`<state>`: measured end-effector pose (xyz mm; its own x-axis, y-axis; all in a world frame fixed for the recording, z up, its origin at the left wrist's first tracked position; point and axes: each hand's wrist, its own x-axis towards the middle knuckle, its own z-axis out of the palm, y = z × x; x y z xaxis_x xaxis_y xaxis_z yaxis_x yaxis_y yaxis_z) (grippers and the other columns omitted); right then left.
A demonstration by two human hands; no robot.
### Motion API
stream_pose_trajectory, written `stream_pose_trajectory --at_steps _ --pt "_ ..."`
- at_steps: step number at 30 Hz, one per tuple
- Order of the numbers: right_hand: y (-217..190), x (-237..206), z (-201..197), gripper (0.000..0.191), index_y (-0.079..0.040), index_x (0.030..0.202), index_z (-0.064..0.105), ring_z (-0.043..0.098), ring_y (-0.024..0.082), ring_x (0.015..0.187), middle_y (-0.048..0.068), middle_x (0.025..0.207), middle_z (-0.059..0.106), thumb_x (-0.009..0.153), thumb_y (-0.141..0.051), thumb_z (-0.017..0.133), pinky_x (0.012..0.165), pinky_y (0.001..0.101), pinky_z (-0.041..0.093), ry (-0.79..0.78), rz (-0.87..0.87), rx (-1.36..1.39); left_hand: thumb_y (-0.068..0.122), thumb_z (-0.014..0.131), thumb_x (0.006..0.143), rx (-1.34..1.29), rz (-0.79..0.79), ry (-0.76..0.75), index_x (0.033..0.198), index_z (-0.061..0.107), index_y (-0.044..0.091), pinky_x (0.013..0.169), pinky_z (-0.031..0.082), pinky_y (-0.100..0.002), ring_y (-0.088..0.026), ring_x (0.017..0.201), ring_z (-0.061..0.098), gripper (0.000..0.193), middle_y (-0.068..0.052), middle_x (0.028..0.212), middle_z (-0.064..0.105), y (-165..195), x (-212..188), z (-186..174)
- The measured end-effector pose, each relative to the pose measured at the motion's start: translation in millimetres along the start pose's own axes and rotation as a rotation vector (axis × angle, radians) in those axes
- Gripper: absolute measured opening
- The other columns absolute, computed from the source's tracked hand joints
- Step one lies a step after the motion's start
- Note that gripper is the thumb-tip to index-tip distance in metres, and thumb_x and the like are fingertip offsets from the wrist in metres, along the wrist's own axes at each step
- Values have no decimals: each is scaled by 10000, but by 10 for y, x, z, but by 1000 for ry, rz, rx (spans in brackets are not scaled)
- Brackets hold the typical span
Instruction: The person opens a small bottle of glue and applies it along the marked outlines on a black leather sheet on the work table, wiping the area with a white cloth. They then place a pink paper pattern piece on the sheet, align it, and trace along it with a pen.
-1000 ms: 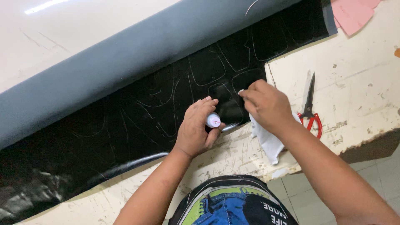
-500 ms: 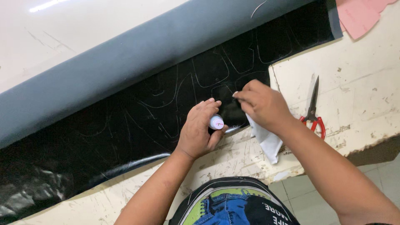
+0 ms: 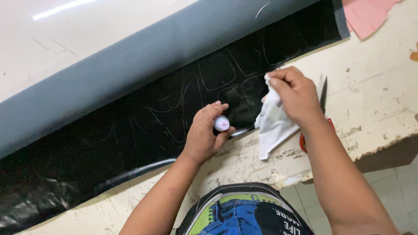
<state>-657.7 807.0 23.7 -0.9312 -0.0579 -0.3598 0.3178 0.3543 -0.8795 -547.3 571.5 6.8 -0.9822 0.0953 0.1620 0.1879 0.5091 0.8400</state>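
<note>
Small white bottle held upright; crumpled white cloth hangs pinched.

The right hand lifted off the black sheet and drew back toward the desk edge, carrying the white cloth, which now hung open below the fingers instead of being bunched against the dark piece. The dark lump it had pressed was gone from between the hands.
</note>
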Motion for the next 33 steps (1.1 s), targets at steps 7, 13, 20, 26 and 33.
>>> stream_pose_trajectory --at_steps 7,13,20,26,33 --pt "262 -730 179 174 -16 1153 669 664 96 945 61 1044 708 1007 -82 599 842 252 545 -216 2 251 142 859 728 95 59 -61 1227 642 85 1133 414 -518 -306 1155 651 547 -102 1186 681 146 64 -99" --pt "288 -968 342 155 -19 1130 650 690 76 861 41 982 738 999 -99 627 769 236 572 -109 9 404 178 869 755 253 95 -9 1210 662 109 1065 391 -479 -239 1082 661 504 -57 1142 700 349 82 -105" --pt "392 -1036 420 212 29 1189 675 688 103 886 82 1030 741 996 -47 633 790 255 573 -114 9 405 79 834 708 368 165 1 1200 701 116 906 418 -412 -228 981 630 512 -35 1076 659 453 77 -140" --pt "475 -1018 497 256 28 1240 614 690 120 933 96 1090 730 985 3 609 825 270 567 -213 118 742 75 763 772 448 264 19 1214 699 137 940 456 -421 -285 1077 605 451 -74 1129 619 481 73 -155" --pt "536 -983 563 260 28 1243 607 706 140 959 119 1090 738 985 -5 619 854 274 564 -238 142 775 88 725 830 507 283 21 1219 706 135 927 441 -427 -283 1071 600 393 -83 1145 618 494 86 -162"
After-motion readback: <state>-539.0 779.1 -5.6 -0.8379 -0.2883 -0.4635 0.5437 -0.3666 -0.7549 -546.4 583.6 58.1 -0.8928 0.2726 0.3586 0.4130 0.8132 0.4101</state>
